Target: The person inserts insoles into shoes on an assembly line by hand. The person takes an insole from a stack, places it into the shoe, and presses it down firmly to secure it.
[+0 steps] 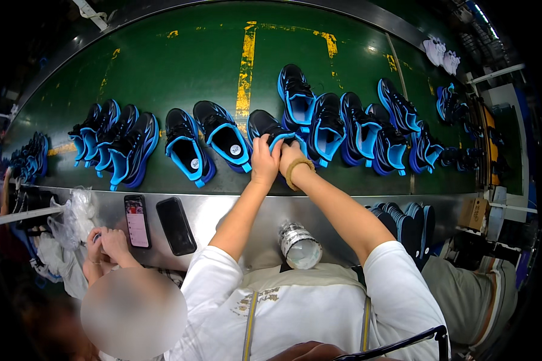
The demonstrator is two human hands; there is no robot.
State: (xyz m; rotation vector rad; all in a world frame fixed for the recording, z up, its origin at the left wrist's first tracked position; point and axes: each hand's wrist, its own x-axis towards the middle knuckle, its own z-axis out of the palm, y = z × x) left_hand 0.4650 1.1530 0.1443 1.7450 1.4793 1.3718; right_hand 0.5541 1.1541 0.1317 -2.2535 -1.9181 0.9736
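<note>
A black sneaker with blue trim (pixel 264 122) stands on the green belt in front of me, toe pointing away. My left hand (pixel 264 160) grips its heel side, thumb at the collar. Beside it, my right hand (pixel 291 157), with a tan band at the wrist, reaches into the shoe's opening; its fingers are hidden inside. Just left of them sits a matching sneaker (pixel 221 133) with a round white sticker on its insole, and another stickered sneaker (pixel 185 146) is beyond it. To the right, a similar sneaker (pixel 327 128) stands close to my right hand.
More sneakers (pixel 128 141) line the green belt (pixel 193 60) on both sides. Along the metal ledge (pixel 259 210) lie two phones (pixel 176 225), a clear jar wrapped in tape (pixel 300 246) and several dark insoles (pixel 412 225). At left, a co-worker's hands (pixel 108 243) are near the ledge.
</note>
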